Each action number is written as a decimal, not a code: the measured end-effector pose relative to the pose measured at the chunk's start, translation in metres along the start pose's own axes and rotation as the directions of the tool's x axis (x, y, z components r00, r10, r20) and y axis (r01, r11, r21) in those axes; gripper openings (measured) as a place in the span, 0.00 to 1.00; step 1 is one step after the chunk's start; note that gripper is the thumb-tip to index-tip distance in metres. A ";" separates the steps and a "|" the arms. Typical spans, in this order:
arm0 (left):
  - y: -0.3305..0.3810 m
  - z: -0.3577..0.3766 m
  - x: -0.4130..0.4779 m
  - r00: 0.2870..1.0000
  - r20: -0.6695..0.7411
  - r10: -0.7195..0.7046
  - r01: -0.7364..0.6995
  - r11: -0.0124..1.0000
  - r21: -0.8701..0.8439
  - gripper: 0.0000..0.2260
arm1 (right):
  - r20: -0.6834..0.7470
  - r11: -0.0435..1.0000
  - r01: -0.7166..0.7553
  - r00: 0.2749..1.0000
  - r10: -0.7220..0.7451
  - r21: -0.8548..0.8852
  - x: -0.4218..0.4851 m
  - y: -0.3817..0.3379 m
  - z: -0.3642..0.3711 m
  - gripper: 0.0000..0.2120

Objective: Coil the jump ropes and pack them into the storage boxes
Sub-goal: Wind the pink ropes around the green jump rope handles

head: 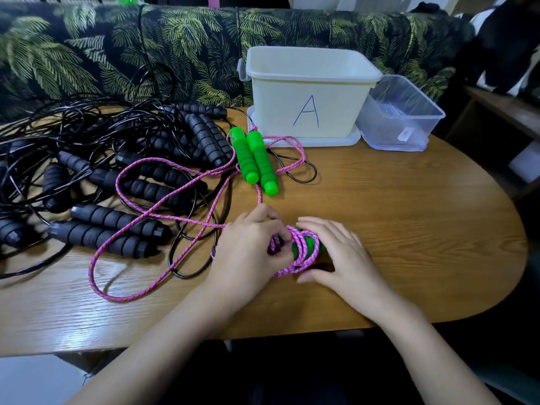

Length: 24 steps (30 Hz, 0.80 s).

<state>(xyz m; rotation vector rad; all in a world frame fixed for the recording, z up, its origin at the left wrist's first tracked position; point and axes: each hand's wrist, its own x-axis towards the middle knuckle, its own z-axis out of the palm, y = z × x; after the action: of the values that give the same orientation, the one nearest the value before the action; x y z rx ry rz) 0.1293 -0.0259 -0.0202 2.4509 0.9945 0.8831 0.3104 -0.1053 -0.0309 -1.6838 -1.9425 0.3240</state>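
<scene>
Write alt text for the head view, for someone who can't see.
The left hand pinches a pink rope looped around green handles that the right hand steadies on the table. Behind lie another pair of green handles, a tangle of black jump ropes, a cream box marked A and a clear box.

Glossy wood-grain table; braided pink rope; matt foam handles.
</scene>
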 end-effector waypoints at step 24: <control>-0.062 -0.048 -0.036 0.928 0.361 0.088 -0.147 0.980 0.138 0.44 | 0.063 0.917 -0.032 0.996 0.062 -0.398 -0.021 -0.011 0.009 0.31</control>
<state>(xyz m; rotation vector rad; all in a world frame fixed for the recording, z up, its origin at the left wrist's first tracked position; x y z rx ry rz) 0.0464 -0.0043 -0.0320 2.7012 0.8221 0.3790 0.2979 -0.1264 -0.0381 -1.9983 -2.1327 0.0041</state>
